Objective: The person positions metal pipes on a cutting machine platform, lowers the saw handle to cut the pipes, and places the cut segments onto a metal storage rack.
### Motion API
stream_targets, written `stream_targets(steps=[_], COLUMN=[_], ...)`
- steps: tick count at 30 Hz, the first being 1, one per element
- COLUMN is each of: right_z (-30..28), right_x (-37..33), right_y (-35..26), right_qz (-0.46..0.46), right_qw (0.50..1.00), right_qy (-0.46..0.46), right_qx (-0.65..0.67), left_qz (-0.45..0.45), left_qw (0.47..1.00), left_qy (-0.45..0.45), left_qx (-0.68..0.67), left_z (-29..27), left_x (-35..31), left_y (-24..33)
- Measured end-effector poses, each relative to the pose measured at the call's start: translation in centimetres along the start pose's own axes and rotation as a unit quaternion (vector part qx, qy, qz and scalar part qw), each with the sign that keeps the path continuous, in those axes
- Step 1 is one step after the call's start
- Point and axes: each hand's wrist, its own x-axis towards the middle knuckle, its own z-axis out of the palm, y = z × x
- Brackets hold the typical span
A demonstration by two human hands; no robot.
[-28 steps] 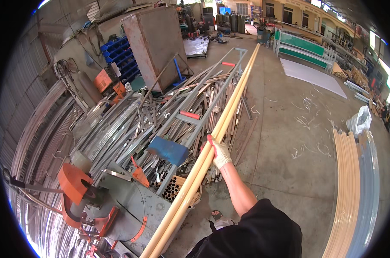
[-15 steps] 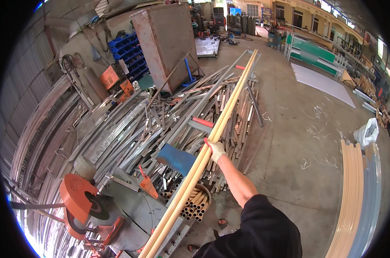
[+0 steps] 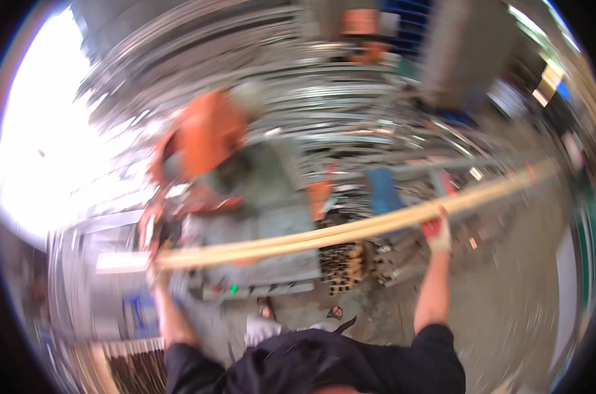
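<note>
Two long yellow tubes [image 3: 324, 235] lie side by side across the view, in front of me and above a grey metal bench [image 3: 265, 262]. At their left end my left hand [image 3: 156, 274], gloved and blurred, is closed around them. My right hand [image 3: 436, 233], in a whitish glove with red fingers, grips them further along, and their far end reaches out to the right. Behind the tubes, on the bench, stands an orange cut-off saw [image 3: 209, 134]. Short cut tubes [image 3: 341, 269] are stacked with their open ends toward me, just beyond the bench's right edge.
Loose metal bars and profiles [image 3: 350, 98] pile up behind the bench. A blue metal piece [image 3: 383, 190] and an orange part [image 3: 319, 200] stand close behind the tubes. More long stock [image 3: 137, 371] lies at the lower left. Blue bins [image 3: 406, 26] are at the back.
My view has swung left, bringing my left hand and the tubes' left end into sight. The tubes now run nearly crosswise instead of pointing away. My right hand keeps its grip.
</note>
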Motion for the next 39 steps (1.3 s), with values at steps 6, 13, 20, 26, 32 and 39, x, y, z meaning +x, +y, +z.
stream_targets(steps=[6,13,20,26,32,39], right_z=[3.7,10.0,10.6,5.8,11.0,15.0], right_x=[-7.9,-3.1,6.2,14.4,14.4,11.4], right_y=[20.1,32.8,35.8,34.4,41.0,38.1], right_qz=[0.206,0.153,0.098,0.128,0.123,0.232], right_qw=[0.973,0.987,0.970,0.961,0.974,0.928], right_qy=[-0.077,0.042,0.181,0.183,0.173,0.143], right_qx=[-0.065,-0.019,-0.128,-0.163,-0.073,-0.253], left_qz=[-0.134,-0.276,-0.378,-0.181,-0.169,-0.220], left_qw=[0.935,0.868,0.860,0.979,0.972,0.891], left_qy=[0.013,0.023,-0.050,0.041,0.100,0.147], left_qx=[-0.327,-0.412,-0.340,0.081,-0.126,-0.370], left_z=[3.0,9.4,13.1,1.4,-9.8,-6.4], left_x=[-2.9,-5.9,-3.3,2.7,14.1,20.6], left_y=[-14.0,-24.6,-21.6,-9.3,-19.0,-25.0])
